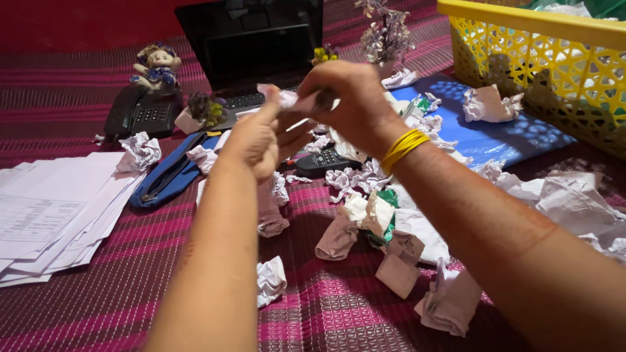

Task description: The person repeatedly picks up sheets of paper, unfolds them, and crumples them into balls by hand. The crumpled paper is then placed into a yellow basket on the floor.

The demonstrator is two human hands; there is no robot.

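Crumpled paper scrap [287, 98] is pinched between both my hands, held up above the middle of the table. My left hand [257, 140] has fingers curled shut on its near end; my right hand [349, 98] is closed over the far end from above. Yellow bands [404, 146] sit on my right wrist.

Surface: tablecloth [85, 306], woven, red-and-maroon stripes, covers everything visible. Red wall [85, 23] behind it.

Directly under my hands: a heap of paper wads [365, 212], white and pinkish, some with green bits, spread toward the near edge. One lone wad [269, 280] sits near my left forearm. A black remote [326, 160] lies partly buried in the heap, half hidden by my right wrist.

Left: stack of flat sheets [52, 215], a blue pouch [166, 173] just beside it, a black desk phone [140, 111] further back with a small doll [155, 65] at its far edge.

Back centre: open laptop [251, 42], screen dark, keyboard mostly blocked by my hands. Small pot of dried flowers [386, 39] beside it.

Right: blue folder [495, 133] with wads on it, yellow lattice basket [554, 58] touching its far corner.
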